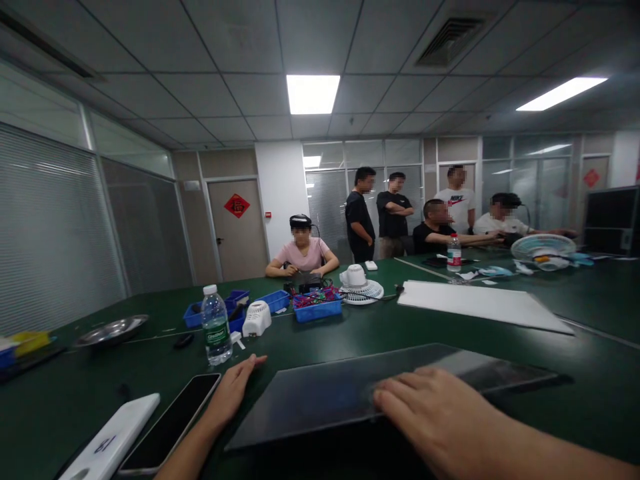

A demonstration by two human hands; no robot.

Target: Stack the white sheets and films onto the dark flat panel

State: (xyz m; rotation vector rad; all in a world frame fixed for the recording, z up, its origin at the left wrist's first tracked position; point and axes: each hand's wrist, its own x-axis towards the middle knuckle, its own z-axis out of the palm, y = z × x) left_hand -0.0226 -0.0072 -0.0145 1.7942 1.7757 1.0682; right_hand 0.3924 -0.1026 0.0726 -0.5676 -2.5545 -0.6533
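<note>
My left hand (231, 393) lies flat on the green table (590, 400), fingers stretched out, beside the left edge of a dark flat panel (320, 397). My right hand (430, 413) rests palm down on that panel's near part, fingers together and extended. Neither hand holds anything. A black phone (173, 423) lies just left of my left wrist, with a white power bank (113, 440) further left. A water bottle (215, 327) stands upright a little beyond my left fingertips.
Blue bins (317, 307) with small parts, a white fan part (257, 319), a white fan (361, 287), a metal dish (113, 330) and a white sheet (480, 303) lie further out. One person sits across the table; several others stand or sit at the far right.
</note>
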